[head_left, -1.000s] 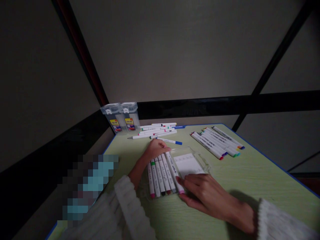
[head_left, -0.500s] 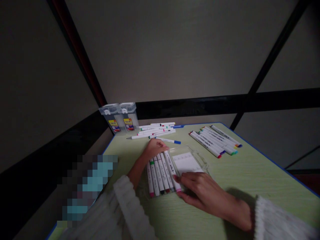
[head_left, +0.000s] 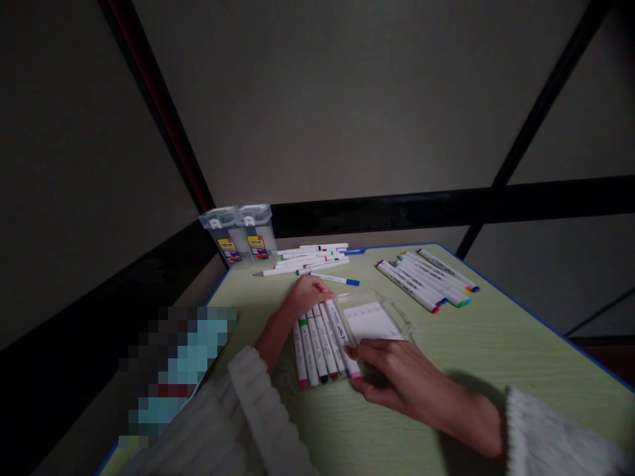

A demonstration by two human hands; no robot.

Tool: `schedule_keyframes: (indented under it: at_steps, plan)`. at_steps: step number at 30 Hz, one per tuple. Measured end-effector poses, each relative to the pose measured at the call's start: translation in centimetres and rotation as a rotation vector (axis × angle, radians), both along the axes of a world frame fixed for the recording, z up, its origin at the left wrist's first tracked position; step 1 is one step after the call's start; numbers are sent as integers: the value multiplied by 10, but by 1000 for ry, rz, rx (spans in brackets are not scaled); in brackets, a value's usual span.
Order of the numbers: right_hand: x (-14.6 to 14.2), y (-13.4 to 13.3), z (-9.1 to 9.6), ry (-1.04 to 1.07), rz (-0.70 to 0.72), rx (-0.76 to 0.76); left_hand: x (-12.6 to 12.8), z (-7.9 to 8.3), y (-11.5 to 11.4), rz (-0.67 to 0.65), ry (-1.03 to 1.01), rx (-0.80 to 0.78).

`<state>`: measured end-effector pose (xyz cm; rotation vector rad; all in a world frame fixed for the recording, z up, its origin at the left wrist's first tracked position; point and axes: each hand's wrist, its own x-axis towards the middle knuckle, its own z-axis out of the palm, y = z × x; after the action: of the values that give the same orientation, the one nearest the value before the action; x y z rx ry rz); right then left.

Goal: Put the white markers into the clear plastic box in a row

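Note:
A white marker with a pink end (head_left: 339,328) lies at the right of a row of white markers (head_left: 313,354) in a clear plastic case (head_left: 373,295). At its far end, the fingers of my left hand (head_left: 307,294) are closed on it. Close to its pink near end, the thumb and fingers of my right hand (head_left: 404,378) pinch it from the side. The row beside it shows pink, black and brown ends, and one marker has a green band. White paper (head_left: 372,321) lies in the right part of the case, partly behind my right hand.
Loose white markers (head_left: 312,259) lie in a pile at the back, with a blue-capped one (head_left: 352,282) in front. More markers (head_left: 421,281) lie to the right. Two lidded clear boxes (head_left: 258,238) stand at the table's (head_left: 520,350) back left corner. A pixelated turquoise patch (head_left: 198,357) is at left.
Both hands keep their hold on the pink-ended marker, with hardly any movement. The view has shifted very slightly.

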<state>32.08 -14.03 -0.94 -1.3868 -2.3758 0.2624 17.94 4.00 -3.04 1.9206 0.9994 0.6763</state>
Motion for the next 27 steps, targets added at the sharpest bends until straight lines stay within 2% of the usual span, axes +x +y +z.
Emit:
schedule_keyframes:
  at_steps: [10, 18, 22, 27]
  plan:
    - [1, -1, -4, -12, -35, 6, 2, -1, 1, 3, 40, 16]
    - [2, -2, -5, -42, 13, 14, -1, -1, 3, -12, 88, 32]
    - [1, -3, -7, -42, 27, 43, -3, 3, 1, 13, 91, -22]
    - [1, -3, -8, -70, 44, 30, -5, 9, -1, -8, 140, -8]
